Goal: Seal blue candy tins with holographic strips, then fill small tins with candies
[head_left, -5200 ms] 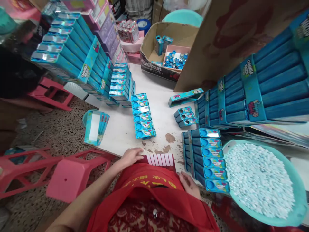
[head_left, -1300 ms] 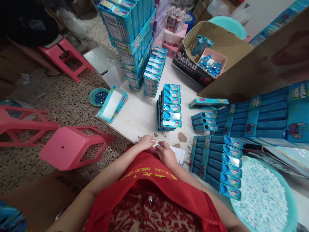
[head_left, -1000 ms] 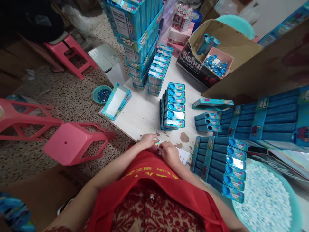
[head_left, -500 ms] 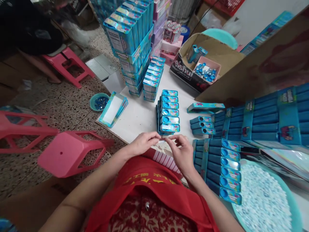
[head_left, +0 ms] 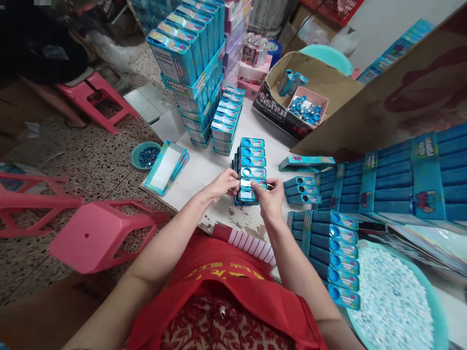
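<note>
A row of blue tins (head_left: 252,161) with round holes in their tops stands on the table in front of me. My left hand (head_left: 226,184) pinches at the left end of a tin near the row's front. On the same tin, the thumb of my right hand (head_left: 271,195) lies on top, with the fingers curled at its right end. A small pale sticker strip (head_left: 245,183) shows between the hands, partly hidden by fingers. The frontmost tin (head_left: 248,195) has a whitish strip over its hole. A red sheet with pale strips (head_left: 244,243) lies at the table edge by my apron.
Tall stacks of packed tins (head_left: 197,92) stand at the back left, beside flat blue trays (head_left: 166,167). A cardboard box (head_left: 280,116) is behind. More tins (head_left: 343,253) and a tub of pale blue sweets (head_left: 394,291) stand right. Pink stools (head_left: 91,228) are left.
Both hands have moved forward from the table edge onto the front part of the tin row, bringing the small strip onto a tin. The view has shifted slightly.
</note>
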`<state>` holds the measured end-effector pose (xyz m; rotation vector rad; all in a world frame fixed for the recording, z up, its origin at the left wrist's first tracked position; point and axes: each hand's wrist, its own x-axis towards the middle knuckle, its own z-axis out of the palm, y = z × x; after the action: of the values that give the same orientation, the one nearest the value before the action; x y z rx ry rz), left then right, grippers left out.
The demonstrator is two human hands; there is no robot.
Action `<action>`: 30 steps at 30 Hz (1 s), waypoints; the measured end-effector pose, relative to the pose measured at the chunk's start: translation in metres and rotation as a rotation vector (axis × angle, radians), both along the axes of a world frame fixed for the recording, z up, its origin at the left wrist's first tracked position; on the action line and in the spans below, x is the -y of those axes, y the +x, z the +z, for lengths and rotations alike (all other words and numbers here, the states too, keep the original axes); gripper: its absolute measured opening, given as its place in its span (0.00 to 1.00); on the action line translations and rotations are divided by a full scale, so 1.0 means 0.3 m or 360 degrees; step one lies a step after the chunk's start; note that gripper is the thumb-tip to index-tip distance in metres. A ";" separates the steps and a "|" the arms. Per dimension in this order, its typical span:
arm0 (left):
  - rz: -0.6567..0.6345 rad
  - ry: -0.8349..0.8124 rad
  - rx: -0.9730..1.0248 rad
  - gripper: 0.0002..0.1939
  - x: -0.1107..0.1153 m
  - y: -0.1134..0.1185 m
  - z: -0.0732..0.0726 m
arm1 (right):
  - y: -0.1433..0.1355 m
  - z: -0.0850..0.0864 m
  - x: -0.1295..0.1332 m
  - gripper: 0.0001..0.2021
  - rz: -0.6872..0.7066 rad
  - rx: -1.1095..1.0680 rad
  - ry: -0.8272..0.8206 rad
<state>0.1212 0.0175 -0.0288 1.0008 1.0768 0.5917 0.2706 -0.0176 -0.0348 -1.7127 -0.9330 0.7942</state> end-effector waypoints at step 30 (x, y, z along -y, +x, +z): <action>-0.0274 0.0117 -0.1039 0.09 0.335 -0.095 -0.335 | -0.094 -0.208 0.398 0.09 0.1482 0.1206 -0.0265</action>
<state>0.0928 -0.0829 -0.1292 1.3831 1.5231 0.1555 0.2425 -0.1371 -0.0971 -1.7072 -2.3344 0.7950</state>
